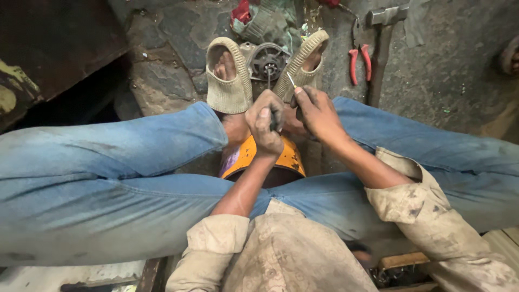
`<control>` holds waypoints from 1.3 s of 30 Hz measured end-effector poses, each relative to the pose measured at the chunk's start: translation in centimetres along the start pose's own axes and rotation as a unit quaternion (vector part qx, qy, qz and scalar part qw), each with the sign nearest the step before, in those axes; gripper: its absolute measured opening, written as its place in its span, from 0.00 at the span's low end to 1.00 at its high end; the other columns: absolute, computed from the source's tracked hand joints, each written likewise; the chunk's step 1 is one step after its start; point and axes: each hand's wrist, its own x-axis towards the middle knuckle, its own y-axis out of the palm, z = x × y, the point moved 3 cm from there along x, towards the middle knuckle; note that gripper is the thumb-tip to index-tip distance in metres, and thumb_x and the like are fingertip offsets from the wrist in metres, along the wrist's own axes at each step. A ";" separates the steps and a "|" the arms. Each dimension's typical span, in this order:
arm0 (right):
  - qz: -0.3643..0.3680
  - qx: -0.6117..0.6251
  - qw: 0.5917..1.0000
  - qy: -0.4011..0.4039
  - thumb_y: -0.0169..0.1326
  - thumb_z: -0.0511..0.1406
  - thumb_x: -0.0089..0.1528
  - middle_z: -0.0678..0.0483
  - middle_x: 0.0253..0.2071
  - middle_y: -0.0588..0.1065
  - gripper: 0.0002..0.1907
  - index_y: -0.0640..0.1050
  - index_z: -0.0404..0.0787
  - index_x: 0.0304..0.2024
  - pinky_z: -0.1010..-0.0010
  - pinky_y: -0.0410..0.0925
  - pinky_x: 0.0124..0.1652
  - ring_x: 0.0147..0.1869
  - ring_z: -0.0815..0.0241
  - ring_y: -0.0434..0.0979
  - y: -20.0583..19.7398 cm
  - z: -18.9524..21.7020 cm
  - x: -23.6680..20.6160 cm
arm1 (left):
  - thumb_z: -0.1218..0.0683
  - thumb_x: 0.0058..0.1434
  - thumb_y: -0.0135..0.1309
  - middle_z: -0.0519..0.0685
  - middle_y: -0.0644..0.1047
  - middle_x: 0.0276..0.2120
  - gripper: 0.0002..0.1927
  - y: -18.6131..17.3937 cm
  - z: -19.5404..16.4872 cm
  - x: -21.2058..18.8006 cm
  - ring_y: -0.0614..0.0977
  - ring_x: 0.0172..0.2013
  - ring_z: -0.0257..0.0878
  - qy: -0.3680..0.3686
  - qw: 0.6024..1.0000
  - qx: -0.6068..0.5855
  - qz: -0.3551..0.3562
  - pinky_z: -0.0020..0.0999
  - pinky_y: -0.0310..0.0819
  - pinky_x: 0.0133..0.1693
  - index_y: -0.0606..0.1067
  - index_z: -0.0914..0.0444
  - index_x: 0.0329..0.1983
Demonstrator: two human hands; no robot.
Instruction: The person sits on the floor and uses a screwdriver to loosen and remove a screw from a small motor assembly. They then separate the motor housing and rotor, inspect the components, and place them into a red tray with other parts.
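The left hand (265,121) is closed around a thin tool (269,81) whose tip stands at the hub of the round motor part (266,60). The right hand (316,111), just beside it, pinches a small slim metal piece (291,80). The motor part sits far from the body, clamped between two slippered feet (230,75). Work at the hub looks under way, not finished. Red-handled pliers (359,62) and a hammer (385,19) lie unused on the floor (448,75) to the right.

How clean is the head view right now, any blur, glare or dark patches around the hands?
Head view: even daylight, no glare; left hand and right hand fairly sharp, thin tool slightly soft; motor part readable between the sandals; upper-left corner falls into deep shadow; wide-lens bending at the jeans.
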 end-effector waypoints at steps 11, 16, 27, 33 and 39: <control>-0.065 -0.063 0.994 -0.068 0.46 0.45 0.69 0.37 0.47 0.75 0.21 0.72 0.33 0.52 0.57 0.67 0.50 0.50 0.42 0.76 -0.5 -3.6 1.9 | 0.39 0.78 0.31 0.57 0.71 0.42 0.28 1.3 -1.9 -1.7 0.75 0.42 0.49 0.125 0.972 0.200 0.024 0.43 0.70 0.47 0.67 0.68 0.41; -0.109 -0.143 0.961 -0.211 0.51 0.41 0.72 0.29 0.55 0.72 0.26 0.67 0.26 0.63 0.50 0.63 0.55 0.59 0.31 0.71 -1.1 -2.9 2.3 | 0.42 0.76 0.30 0.54 0.74 0.37 0.26 1.0 -2.7 0.9 0.74 0.40 0.52 0.139 0.928 0.345 -0.012 0.46 0.67 0.49 0.71 0.64 0.37; -0.136 -0.299 0.921 -0.210 0.56 0.42 0.67 0.40 0.36 0.79 0.17 0.77 0.42 0.55 0.42 0.69 0.41 0.41 0.32 0.78 -1.4 2.3 -0.8 | 0.39 0.70 0.36 0.50 0.64 0.27 0.26 0.2 1.0 0.5 0.66 0.31 0.39 0.068 0.996 0.066 -0.008 0.36 0.59 0.36 0.65 0.67 0.31; -0.137 -0.292 0.925 -0.202 0.54 0.43 0.68 0.39 0.35 0.79 0.19 0.75 0.41 0.57 0.40 0.68 0.39 0.40 0.32 0.78 -1.4 3.0 -0.8 | 0.40 0.69 0.36 0.47 0.61 0.23 0.28 -1.5 2.3 1.9 0.62 0.26 0.37 0.062 0.997 0.017 0.044 0.36 0.55 0.32 0.60 0.66 0.22; -0.133 -0.280 0.931 -0.195 0.53 0.43 0.68 0.38 0.34 0.79 0.18 0.75 0.41 0.56 0.40 0.68 0.40 0.40 0.30 0.78 -1.6 2.6 -0.7 | 0.38 0.68 0.37 0.48 0.62 0.21 0.30 -1.4 0.6 3.2 0.65 0.26 0.39 0.076 0.994 -0.012 0.081 0.36 0.55 0.33 0.60 0.66 0.20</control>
